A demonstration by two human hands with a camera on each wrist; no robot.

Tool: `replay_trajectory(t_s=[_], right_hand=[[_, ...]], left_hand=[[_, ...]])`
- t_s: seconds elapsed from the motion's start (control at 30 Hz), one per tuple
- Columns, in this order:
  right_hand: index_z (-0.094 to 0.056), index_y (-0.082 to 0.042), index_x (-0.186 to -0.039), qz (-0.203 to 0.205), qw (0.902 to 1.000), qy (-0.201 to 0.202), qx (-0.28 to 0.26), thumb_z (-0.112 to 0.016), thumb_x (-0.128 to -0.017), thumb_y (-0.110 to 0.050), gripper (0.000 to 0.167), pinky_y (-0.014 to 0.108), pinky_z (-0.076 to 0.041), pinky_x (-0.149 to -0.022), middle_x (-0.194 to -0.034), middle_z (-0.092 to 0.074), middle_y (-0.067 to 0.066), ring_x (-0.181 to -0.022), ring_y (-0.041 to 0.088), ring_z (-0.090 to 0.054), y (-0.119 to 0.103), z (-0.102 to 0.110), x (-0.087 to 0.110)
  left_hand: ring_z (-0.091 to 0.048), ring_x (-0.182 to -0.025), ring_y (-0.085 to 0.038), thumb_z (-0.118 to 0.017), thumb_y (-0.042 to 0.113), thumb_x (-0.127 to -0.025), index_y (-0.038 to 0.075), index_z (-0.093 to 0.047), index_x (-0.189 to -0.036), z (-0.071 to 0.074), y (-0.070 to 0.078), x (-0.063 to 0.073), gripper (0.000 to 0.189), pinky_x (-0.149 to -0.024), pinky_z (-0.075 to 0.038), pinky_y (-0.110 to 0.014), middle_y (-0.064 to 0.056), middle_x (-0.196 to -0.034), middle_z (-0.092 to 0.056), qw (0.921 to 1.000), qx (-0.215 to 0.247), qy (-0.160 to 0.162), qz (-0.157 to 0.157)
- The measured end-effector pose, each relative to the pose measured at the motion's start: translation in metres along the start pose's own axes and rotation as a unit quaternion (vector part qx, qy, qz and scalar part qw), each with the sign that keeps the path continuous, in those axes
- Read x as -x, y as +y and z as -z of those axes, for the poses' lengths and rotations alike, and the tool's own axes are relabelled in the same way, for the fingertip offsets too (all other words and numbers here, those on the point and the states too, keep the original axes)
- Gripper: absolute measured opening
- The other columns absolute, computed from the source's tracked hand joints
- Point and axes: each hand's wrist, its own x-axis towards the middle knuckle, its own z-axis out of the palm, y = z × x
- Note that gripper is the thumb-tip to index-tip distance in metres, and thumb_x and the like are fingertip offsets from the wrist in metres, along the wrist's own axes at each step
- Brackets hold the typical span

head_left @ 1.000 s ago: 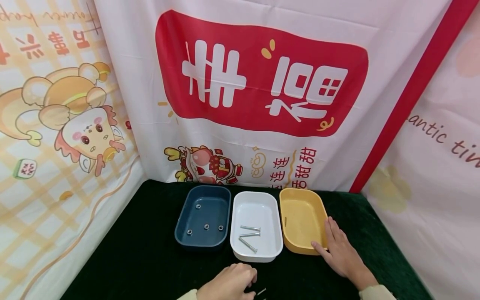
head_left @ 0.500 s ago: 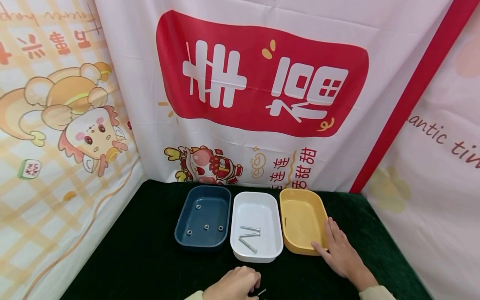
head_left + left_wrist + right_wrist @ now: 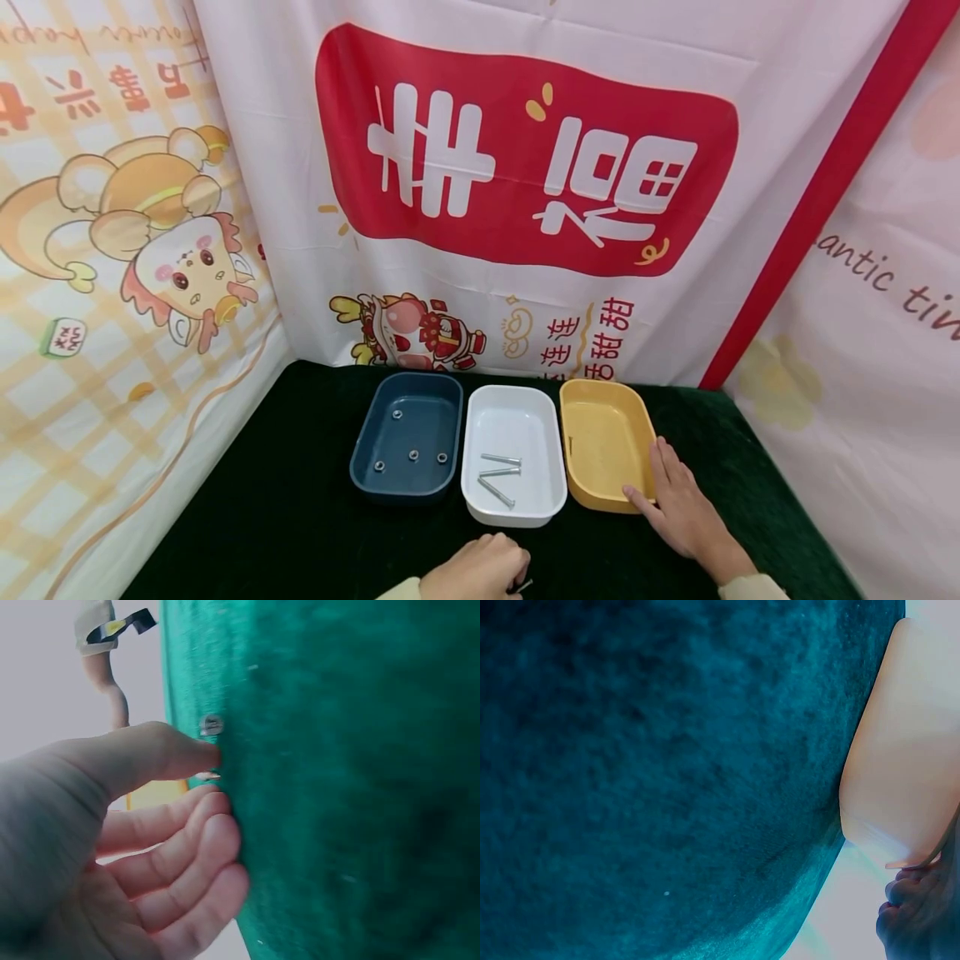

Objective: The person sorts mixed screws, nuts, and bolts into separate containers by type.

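In the head view, my left hand (image 3: 480, 568) is low over the dark green cloth, in front of the white tray (image 3: 517, 408). A small screw (image 3: 525, 586) lies by its fingertips. The left wrist view shows thumb and index finger a little apart, with a small shiny piece (image 3: 208, 776) between them and a round metal screw head (image 3: 211, 724) just beyond the thumb. My right hand (image 3: 686, 508) rests against the right side of the yellow tray (image 3: 611, 425), fingers straight, thumb at its near rim. A small dark screw (image 3: 571, 444) lies in that tray.
Three trays stand in a row. The blue tray (image 3: 405, 433) on the left holds several nuts (image 3: 413, 455); the white one holds three long bolts (image 3: 497, 492). Behind them hangs a printed white and red cloth (image 3: 525, 167), with another printed cloth (image 3: 150, 250) at left.
My left hand has shifted slightly to the right, closer to the screw on the cloth. The right hand and the trays stay where they were.
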Motion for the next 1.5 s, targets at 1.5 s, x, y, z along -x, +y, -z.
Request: replay_trajectory(t_s=[1.5], right_hand=[[0.000, -0.004, -0.169, -0.004, 1.0000, -0.006, 0.000, -0.042, -0.102, -0.074, 0.106, 0.070, -0.016, -0.128, -0.178, -0.001, 0.022, -0.161, 0.050, -0.012, 0.001, 0.000, -0.002]], left_hand=[[-0.060, -0.059, 0.003, -0.079, 0.016, -0.093, 0.022, -0.074, -0.080, 0.018, 0.013, 0.003, 0.015, -0.058, -0.052, -0.016, 0.017, -0.067, -0.065, 0.9997, 0.023, -0.001, -0.002]])
